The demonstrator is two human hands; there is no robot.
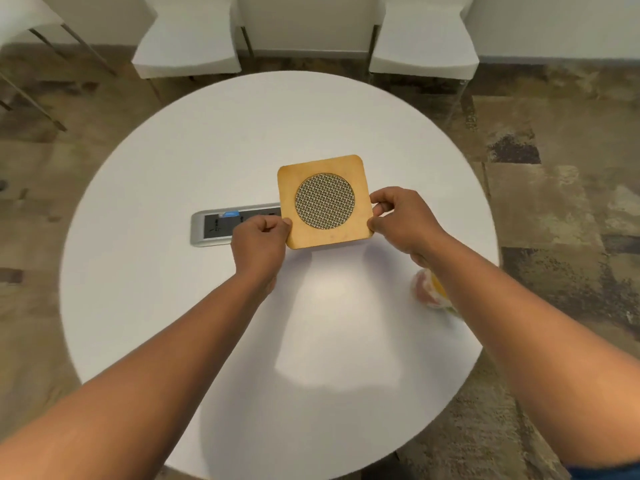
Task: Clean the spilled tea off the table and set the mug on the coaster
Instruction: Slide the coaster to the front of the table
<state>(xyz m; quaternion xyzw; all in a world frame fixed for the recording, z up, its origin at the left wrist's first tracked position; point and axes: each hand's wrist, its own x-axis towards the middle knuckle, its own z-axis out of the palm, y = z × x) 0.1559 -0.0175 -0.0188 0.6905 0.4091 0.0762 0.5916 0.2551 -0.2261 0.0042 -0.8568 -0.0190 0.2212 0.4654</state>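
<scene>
Head view shows both hands holding a square coaster (pixel 325 201) above the round table (pixel 173 168). Left hand (pixel 260 241) pinches its left edge and right hand (pixel 403 220) pinches its right edge. A blurry mug (pixel 427 289) peeks out under the right arm. A gray plug panel (pixel 211 230) sits by the left hand

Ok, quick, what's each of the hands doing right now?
Left hand: pinches the coaster's left edge.
Right hand: pinches the coaster's right edge.
</scene>
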